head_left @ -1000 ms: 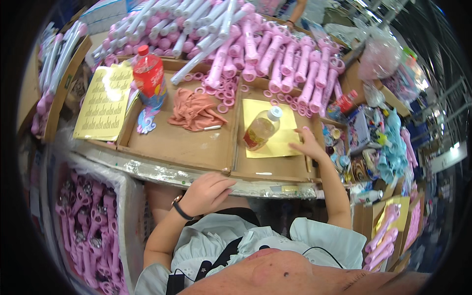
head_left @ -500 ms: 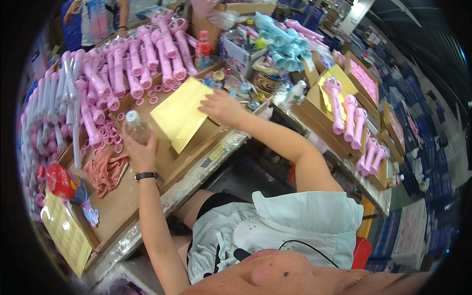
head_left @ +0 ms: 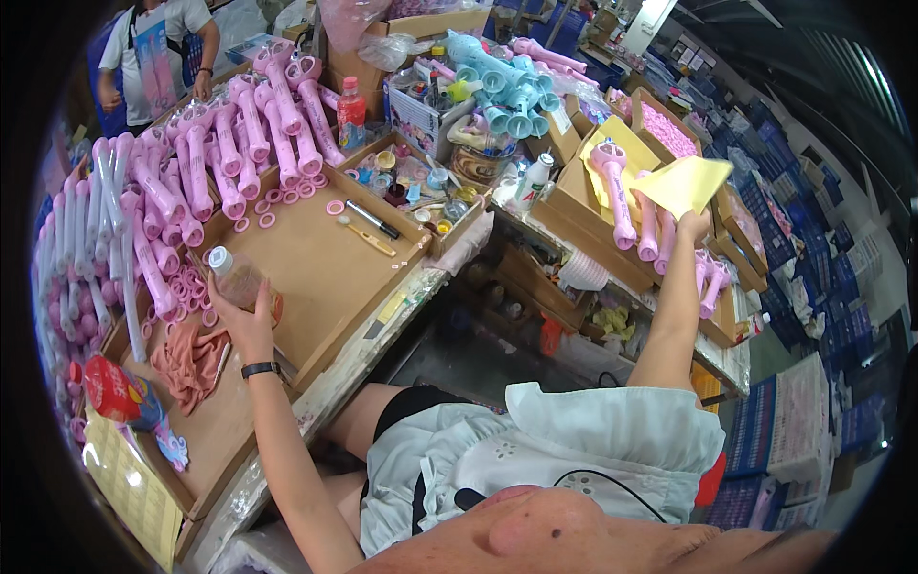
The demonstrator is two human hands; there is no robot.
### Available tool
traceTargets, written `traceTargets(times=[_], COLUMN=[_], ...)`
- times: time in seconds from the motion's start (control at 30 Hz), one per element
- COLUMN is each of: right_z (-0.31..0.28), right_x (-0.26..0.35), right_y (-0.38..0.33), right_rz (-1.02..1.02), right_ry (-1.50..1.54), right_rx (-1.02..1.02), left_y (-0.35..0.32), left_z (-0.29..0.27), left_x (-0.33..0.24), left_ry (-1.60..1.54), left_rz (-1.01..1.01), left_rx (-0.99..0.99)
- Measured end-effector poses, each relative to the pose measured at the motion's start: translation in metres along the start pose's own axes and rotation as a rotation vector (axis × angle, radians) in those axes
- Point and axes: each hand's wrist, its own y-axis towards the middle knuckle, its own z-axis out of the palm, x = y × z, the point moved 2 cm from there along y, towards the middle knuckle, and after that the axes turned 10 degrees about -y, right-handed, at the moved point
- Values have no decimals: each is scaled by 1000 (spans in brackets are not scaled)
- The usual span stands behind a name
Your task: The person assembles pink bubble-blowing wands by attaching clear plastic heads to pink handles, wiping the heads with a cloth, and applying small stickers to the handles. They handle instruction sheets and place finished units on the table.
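The yellow sheet (head_left: 684, 187) is located at the right, raised above the cardboard box (head_left: 564, 220) that contains pink toy wands (head_left: 612, 187). The right hand (head_left: 694, 227) has its grip clenched on the lower edge of the sheet, with the arm extended outward; contact between the sheet and the wands beneath it cannot be determined. The clear bottle (head_left: 239, 285) with a white cap is located at the left, and the grip of the left hand (head_left: 247, 323) is closed around its body, with the cap uppermost and the bottle slightly tilted. The left wrist carries a dark band (head_left: 260, 368). To the right of the bottle, the right tray (head_left: 330, 292) contains a dark marker (head_left: 373, 219) and a wooden-handled brush (head_left: 367, 236), positioned side by side near the far right corner. Pink rings (head_left: 196, 290) lie in a cluster just beyond the left hand. The left tray (head_left: 225, 435) contains an orange cloth (head_left: 188, 368). A red soft-drink bottle (head_left: 122, 394) is positioned near the left side of this tray, beside a printed yellow page (head_left: 129, 483). Both trays rest on the surface (head_left: 349, 352). Along the far side of the trays is a dense pile of pink wands (head_left: 196, 177), with pale tubes (head_left: 100, 215) at its left end. Farther right are a compartment of small jars (head_left: 397, 177), light-blue toy parts (head_left: 512, 91) and a white bottle (head_left: 534, 182). A co-worker (head_left: 158, 57) stands behind the pile.
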Motion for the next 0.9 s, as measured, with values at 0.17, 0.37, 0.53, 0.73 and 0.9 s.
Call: traceTargets(times=[0.17,0.37,0.53,0.73,0.9], right_z=[37,56,66,69,50], right_x=[-8,10,3,7,8], right_y=[-4,9,17,2,3], right_rz=[70,20,-37,-230,-7], right_ry=[-95,138,-171,-501,-271], right_rx=[25,-135,32,128,-79], left_y=[-1,-3,-2,-3,-3], left_z=[1,-1,-2,-4,-6], left_x=[3,9,14,21,25], left_ry=[-45,-90,-22,-68,-85], left_rz=[10,-61,-60,-76,-92], left_rx=[13,19,21,28,46])
